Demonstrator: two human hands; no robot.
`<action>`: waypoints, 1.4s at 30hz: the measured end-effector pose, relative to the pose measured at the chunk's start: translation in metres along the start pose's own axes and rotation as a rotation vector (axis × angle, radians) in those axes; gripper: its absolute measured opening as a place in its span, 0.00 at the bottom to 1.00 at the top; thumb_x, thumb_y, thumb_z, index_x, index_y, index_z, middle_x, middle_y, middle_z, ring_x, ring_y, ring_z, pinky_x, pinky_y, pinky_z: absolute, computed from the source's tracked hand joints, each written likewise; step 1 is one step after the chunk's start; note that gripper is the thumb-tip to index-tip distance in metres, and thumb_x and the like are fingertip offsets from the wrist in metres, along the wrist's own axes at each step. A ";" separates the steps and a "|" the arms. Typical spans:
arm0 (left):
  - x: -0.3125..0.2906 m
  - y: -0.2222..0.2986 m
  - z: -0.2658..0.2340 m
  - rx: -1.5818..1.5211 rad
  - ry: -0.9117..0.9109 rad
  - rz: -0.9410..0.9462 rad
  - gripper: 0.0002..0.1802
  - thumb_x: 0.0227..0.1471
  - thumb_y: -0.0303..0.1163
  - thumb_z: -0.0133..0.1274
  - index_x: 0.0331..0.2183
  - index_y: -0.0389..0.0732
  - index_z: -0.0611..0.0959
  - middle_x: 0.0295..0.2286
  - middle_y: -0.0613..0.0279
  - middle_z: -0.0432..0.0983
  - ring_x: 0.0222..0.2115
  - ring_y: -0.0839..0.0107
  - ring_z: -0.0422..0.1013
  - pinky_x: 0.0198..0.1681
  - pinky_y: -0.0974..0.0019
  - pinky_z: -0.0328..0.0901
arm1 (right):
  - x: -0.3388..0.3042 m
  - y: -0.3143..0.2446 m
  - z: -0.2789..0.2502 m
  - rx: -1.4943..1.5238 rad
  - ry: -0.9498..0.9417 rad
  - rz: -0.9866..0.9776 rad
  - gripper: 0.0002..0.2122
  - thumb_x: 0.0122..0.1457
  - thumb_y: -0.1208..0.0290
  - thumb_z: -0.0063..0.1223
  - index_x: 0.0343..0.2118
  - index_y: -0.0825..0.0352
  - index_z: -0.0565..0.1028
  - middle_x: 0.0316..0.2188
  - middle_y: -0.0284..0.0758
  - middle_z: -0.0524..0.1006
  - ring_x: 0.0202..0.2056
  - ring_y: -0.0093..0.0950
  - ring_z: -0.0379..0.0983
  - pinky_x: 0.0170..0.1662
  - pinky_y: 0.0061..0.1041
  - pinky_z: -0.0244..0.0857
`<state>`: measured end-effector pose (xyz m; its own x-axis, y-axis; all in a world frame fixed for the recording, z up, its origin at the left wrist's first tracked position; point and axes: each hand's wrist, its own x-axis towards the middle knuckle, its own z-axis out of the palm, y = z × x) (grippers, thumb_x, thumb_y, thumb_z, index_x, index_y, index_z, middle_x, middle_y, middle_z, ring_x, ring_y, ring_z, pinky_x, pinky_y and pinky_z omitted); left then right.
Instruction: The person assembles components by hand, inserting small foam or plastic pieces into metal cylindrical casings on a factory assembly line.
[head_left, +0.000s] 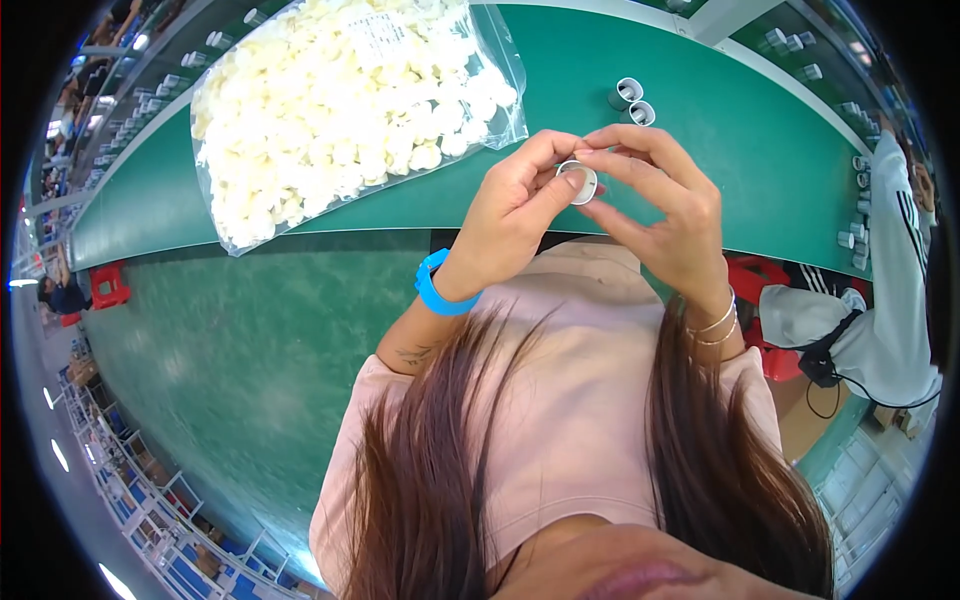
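Both my hands meet over the near edge of the green table around a small white round cap-like part. My left hand, with a blue band on its wrist, is closed on the part, its thumb pressed onto the round face. From the other side, my right hand reaches in with bent fingers; its fingertips pinch at the part's rim. What lies under the fingers is hidden. Just beyond my right hand, two short grey-white cylinders with dark insides stand close together on the table.
A large transparent bag full of cream-white pieces lies on the green table at the left, overhanging the near edge. More small cylinders line the right side. A person in a white striped sleeve sits there, near a red stool.
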<state>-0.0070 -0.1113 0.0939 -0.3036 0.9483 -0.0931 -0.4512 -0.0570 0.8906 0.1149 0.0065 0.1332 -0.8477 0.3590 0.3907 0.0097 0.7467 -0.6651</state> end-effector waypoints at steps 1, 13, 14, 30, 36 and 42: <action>0.001 -0.001 -0.001 -0.001 0.000 0.000 0.10 0.59 0.26 0.44 0.42 0.33 0.72 0.36 0.63 0.73 0.38 0.78 0.70 0.43 0.73 0.65 | 0.000 -0.001 0.000 -0.014 0.003 -0.003 0.16 0.42 0.81 0.63 0.37 0.66 0.78 0.38 0.34 0.75 0.34 0.28 0.74 0.33 0.22 0.72; -0.002 -0.004 -0.010 -0.219 -0.101 0.031 0.24 0.57 0.27 0.49 0.55 0.32 0.66 0.47 0.55 0.69 0.47 0.68 0.68 0.51 0.65 0.65 | -0.005 -0.002 0.006 -0.056 0.163 -0.026 0.17 0.41 0.79 0.64 0.38 0.64 0.76 0.42 0.35 0.75 0.36 0.31 0.74 0.35 0.25 0.69; -0.003 -0.006 -0.011 -0.190 -0.082 0.044 0.24 0.57 0.26 0.50 0.54 0.32 0.67 0.47 0.55 0.69 0.47 0.68 0.68 0.51 0.65 0.65 | -0.005 -0.004 0.005 -0.061 0.166 -0.028 0.17 0.41 0.79 0.64 0.38 0.64 0.76 0.42 0.35 0.75 0.36 0.31 0.74 0.35 0.25 0.69; -0.003 -0.011 -0.006 -0.076 -0.027 0.047 0.27 0.53 0.22 0.53 0.54 0.29 0.67 0.50 0.53 0.67 0.49 0.67 0.66 0.52 0.66 0.63 | -0.007 -0.003 -0.010 -0.176 -0.031 -0.032 0.12 0.45 0.76 0.61 0.35 0.63 0.78 0.44 0.33 0.76 0.36 0.29 0.75 0.37 0.27 0.67; -0.001 -0.016 0.001 -0.082 0.001 0.001 0.27 0.55 0.22 0.50 0.56 0.29 0.64 0.51 0.54 0.66 0.49 0.68 0.67 0.51 0.68 0.63 | -0.011 0.008 -0.007 -0.243 -0.020 -0.093 0.11 0.45 0.73 0.62 0.34 0.63 0.78 0.44 0.33 0.76 0.37 0.32 0.75 0.38 0.29 0.68; 0.010 -0.020 -0.005 -0.128 0.093 0.033 0.34 0.55 0.23 0.49 0.61 0.38 0.55 0.57 0.49 0.57 0.54 0.63 0.62 0.54 0.62 0.62 | 0.010 0.034 -0.004 0.051 -0.070 0.008 0.08 0.48 0.75 0.60 0.32 0.65 0.78 0.40 0.36 0.77 0.35 0.35 0.76 0.37 0.28 0.70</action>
<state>-0.0047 -0.1018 0.0727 -0.3938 0.9124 -0.1112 -0.5414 -0.1325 0.8302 0.1087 0.0375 0.1171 -0.8826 0.3237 0.3410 -0.0090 0.7135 -0.7006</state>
